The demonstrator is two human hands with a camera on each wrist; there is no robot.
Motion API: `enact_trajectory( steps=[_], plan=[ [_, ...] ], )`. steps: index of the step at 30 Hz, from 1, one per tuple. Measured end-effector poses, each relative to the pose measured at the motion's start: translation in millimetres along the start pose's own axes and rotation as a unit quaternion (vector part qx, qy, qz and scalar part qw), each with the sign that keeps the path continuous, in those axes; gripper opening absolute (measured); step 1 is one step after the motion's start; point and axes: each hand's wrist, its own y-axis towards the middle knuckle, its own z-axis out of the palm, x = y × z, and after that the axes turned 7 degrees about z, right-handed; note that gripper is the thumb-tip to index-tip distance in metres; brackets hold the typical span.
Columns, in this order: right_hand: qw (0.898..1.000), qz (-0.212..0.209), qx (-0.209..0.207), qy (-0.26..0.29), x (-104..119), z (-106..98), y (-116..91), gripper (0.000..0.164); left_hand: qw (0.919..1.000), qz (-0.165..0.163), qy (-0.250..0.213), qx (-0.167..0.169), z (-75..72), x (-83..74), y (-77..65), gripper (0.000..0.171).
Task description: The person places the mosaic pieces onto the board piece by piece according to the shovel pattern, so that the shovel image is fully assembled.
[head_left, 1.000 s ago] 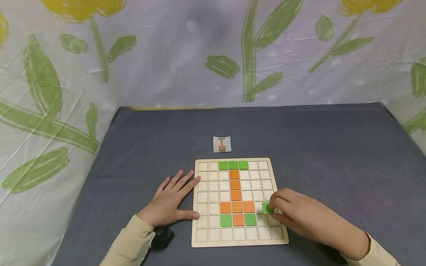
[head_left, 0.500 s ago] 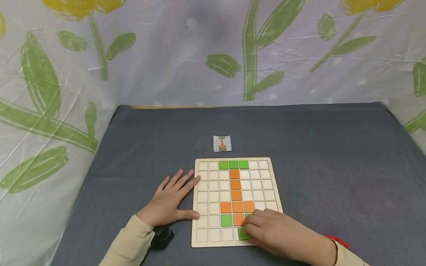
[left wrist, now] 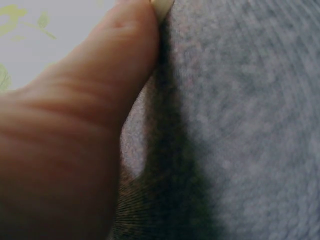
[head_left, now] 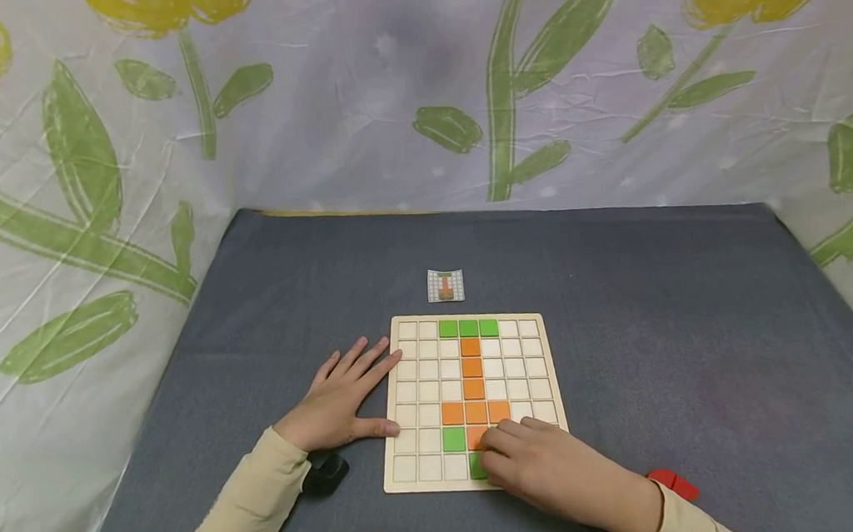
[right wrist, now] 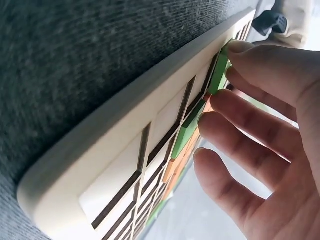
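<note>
A square wooden grid board [head_left: 386,469] lies on the table, with green and orange square tiles set in some of its cells. My right hand [head_left: 555,469] pinches a green tile [head_left: 476,466] at the middle cell of the nearest row. In the right wrist view the thumb [right wrist: 245,50] and fingertips meet that green tile [right wrist: 219,72], close over the board, and another green tile [right wrist: 187,131] sits beyond it. My left hand [head_left: 339,398] rests spread on the table, a fingertip and the thumb touching the board's left edge. The left wrist view holds mostly the thumb [left wrist: 115,60].
A small printed card [head_left: 446,285] with a grid picture lies behind the board. Red pieces [head_left: 673,485] lie near the right sleeve, partly hidden by it. A black device [head_left: 326,474] is at the left wrist. A flower-painted sheet [head_left: 353,96] stands behind the dark table.
My right hand has carried the green tile from the board's right side to the nearest row, then slightly left into the middle column. Red pieces have come into sight. The left hand stays still.
</note>
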Motion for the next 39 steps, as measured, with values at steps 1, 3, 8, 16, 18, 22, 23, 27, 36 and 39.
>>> enact_trajectory(
  steps=[1, 3, 8, 16, 18, 22, 23, 27, 36, 39],
  plan=[
    [1.000, -0.001, -0.003, -0.001, 0, 0, 0, 0.005, 1.0000, -0.001, 0.000, 0.000, -0.2, -0.2, 0.0, 0.096],
    [1.000, -0.002, -0.008, -0.002, 1, 1, -1, 0.003, 1.0000, -0.001, 0.000, 0.000, -0.6, -0.4, 0.1, 0.097],
    [1.000, -0.002, -0.025, -0.013, 2, 4, -2, 0.010, 1.0000, 0.002, 0.001, -0.002, -0.7, 0.3, -0.3, 0.096],
    [1.000, 0.026, -0.008, 0.015, -1, -2, -6, 0.010, 0.9998, 0.011, 0.007, -0.014, -0.3, -0.2, -0.1, 0.095],
    [0.999, 0.037, -0.009, 0.019, -6, -7, -11, 0.010, 0.9998, 0.012, 0.006, -0.014, -0.4, -0.8, -0.1, 0.095],
    [0.998, 0.066, -0.013, 0.012, -17, -17, -26, 0.014, 0.9999, 0.011, 0.002, -0.011, -0.5, -1.5, 0.5, 0.095],
    [0.997, 0.073, -0.014, 0.009, -20, -20, -31, 0.017, 0.9999, 0.011, 0.001, -0.010, -0.5, -1.5, 0.6, 0.095],
    [0.993, 0.116, -0.005, -0.001, -33, -32, -58, 0.024, 0.9999, 0.011, 0.003, -0.006, -1.0, -2.0, 0.8, 0.095],
    [0.965, 0.245, 0.088, -0.036, -50, -48, -118, 0.042, 1.0000, 0.006, -0.001, -0.004, -1.6, -1.7, -0.4, 0.095],
    [0.933, 0.308, 0.185, -0.022, -53, -50, -130, 0.051, 1.0000, 0.004, -0.001, -0.003, -0.9, -1.5, -0.6, 0.095]
  ],
)
